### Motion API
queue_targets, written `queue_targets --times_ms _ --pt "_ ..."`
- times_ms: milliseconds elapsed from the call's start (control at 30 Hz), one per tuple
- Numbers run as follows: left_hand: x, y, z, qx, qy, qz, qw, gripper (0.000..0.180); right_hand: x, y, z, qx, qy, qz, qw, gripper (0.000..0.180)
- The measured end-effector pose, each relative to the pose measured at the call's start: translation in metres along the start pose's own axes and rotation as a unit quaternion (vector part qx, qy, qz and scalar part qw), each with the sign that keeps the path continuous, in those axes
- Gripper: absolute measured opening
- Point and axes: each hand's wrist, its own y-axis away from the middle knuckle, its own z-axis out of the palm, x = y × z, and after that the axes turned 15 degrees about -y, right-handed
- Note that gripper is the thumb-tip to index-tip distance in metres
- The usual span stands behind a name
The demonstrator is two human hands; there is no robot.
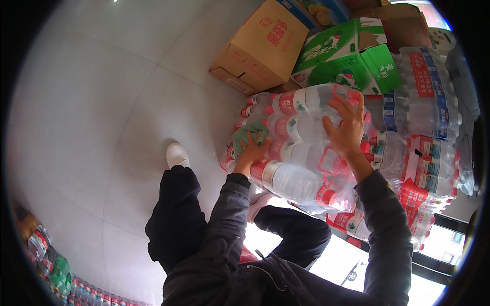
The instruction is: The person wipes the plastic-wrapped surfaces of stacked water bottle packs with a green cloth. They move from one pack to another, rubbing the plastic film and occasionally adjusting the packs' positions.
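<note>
A shrink-wrapped pack of large water bottles (301,176) with red caps and red-and-white labels lies on its side in front of me. My left hand (253,151) presses a crumpled green cloth (250,130) against the pack's left end, the fingers bent over the fabric. Over the right part of the same pack, near the caps, my right hand (348,131) has its fingers spread and holds nothing. Its fingertips are at the plastic film, though I cannot tell how firmly they touch it. A red carry handle (332,160) shows on the wrap between my hands.
Beyond the pack stand a brown carton (263,46) and a green-and-white carton (347,58). More wrapped bottle packs (426,97) are stacked at the right, beside a window. Several bottles (61,275) line the lower left edge. Grey tiled floor (92,112) spreads leftward.
</note>
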Motion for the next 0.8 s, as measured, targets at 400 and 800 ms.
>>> queue_targets --times_ms 400,800 --pt "-0.004 0.025 -0.040 0.044 0.166 -0.082 0.982 0.075 0.002 0.000 -0.001 -0.015 0.007 -0.010 1.000 0.036" --pt "0.000 0.035 -0.055 0.092 0.207 -0.079 0.971 0.080 -0.148 0.100 -0.004 -0.319 -0.082 -0.007 0.944 0.056"
